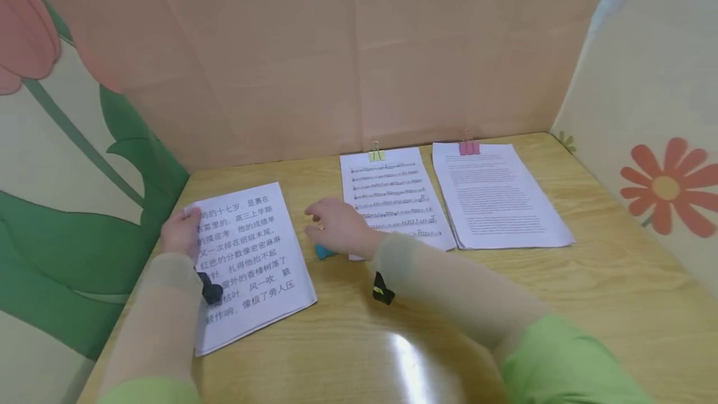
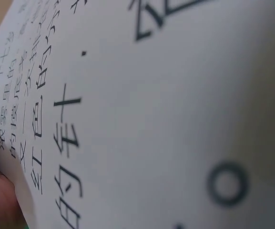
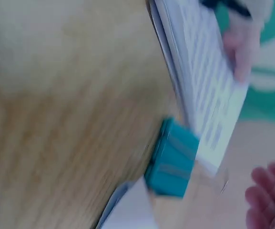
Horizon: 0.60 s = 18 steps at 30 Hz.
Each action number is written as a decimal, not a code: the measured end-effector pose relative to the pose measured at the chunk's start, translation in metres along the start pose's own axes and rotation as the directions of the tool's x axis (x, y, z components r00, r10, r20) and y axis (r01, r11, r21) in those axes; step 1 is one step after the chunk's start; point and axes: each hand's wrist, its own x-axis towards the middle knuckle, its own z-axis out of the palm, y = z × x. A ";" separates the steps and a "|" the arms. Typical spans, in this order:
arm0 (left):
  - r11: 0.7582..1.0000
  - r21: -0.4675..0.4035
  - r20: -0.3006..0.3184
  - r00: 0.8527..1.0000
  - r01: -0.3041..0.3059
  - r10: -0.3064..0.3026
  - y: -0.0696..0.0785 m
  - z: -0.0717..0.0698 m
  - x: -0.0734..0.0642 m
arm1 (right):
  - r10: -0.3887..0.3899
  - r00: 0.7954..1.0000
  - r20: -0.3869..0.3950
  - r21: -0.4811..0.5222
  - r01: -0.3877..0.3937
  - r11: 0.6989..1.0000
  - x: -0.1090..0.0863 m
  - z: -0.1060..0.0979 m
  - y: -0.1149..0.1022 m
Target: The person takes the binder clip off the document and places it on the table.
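My left hand [image 1: 181,229] grips the left edge of a stack of printed paper [image 1: 252,248] with large Chinese characters, thumb on top. The left wrist view shows the page [image 2: 127,119] close up, slightly bowed, with part of the hand [image 2: 1,200] at its edge. Loosely bent and holding nothing, my right hand [image 1: 339,226] hovers above a teal binder clip [image 1: 323,252]. In the blurred right wrist view the clip [image 3: 173,160] lies on the table between the stack and another sheaf's corner, apart from the fingers.
A sheet-music sheaf [image 1: 387,198] with a yellow binder clip [image 1: 377,155] lies at the back middle. Right of it is a text sheaf [image 1: 493,198] with a pink binder clip [image 1: 469,147]. Walls flank the wooden table [image 1: 348,341] on the left, back and right.
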 end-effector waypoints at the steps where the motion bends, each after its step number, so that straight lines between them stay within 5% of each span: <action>1: 1.000 0.011 0.003 1.000 -0.005 0.005 0.000 0.000 0.000 | -0.084 0.996 0.022 -0.104 0.086 0.991 -0.004 0.002 -0.006; 3: 0.999 0.031 0.010 1.000 -0.011 0.011 0.000 -0.001 -0.001 | -0.244 0.963 0.114 -0.281 0.267 0.922 -0.014 0.009 -0.018; 5: 0.999 0.051 0.018 1.000 -0.013 0.012 0.000 -0.002 -0.001 | -0.366 0.902 0.228 -0.402 0.430 0.808 -0.024 0.019 -0.027; 7: 0.998 0.059 0.021 1.000 -0.008 0.007 0.000 -0.002 0.000 | -0.427 0.845 0.321 -0.463 0.534 0.707 -0.034 0.029 -0.032; 10: 0.998 0.067 0.031 1.000 -0.005 0.003 -0.001 -0.002 0.000 | -0.444 0.804 0.397 -0.520 0.595 0.613 -0.046 0.041 -0.037; 18: 0.996 0.084 0.064 0.998 0.011 -0.016 -0.001 -0.002 -0.001 | -0.433 0.787 0.439 -0.586 0.616 0.526 -0.051 0.053 -0.039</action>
